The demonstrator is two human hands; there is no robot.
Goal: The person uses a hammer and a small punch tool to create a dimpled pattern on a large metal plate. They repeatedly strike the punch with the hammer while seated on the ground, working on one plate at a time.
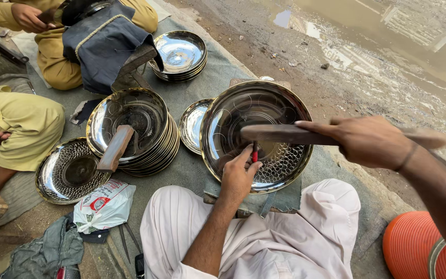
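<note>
On the grey cloth point(202, 88) spread over the ground, a person in pale trousers is sitting with a large shiny metal tray point(256, 135) lying flat in front of the knees. The left hand point(239, 173) is reaching forward from a bent forearm, its fingers point(244, 155) curled and pinching a small red-handled punch point(254, 153) that is standing nearly upright, its tip touching the patterned lower part of the tray. The right hand point(370, 140) is coming in from the right side with the arm raised above the tray, fingers wrapped tightly around a long wooden mallet point(290, 134) held level; the mallet's head is hovering just above the punch, not touching it. To the left of the tray, a smaller dish point(191, 124) is peeking out from under its rim, and beyond that a stack of trays point(132, 129) is carrying a wooden block point(115, 148). A single hammered tray point(68, 173) is lying beside a white plastic bag point(104, 206). Farther back, another stack of bowls point(180, 54) is sitting near a co-worker in yellow clothes point(52, 62). An orange ribbed container point(414, 248) is standing at the lower right.
</note>
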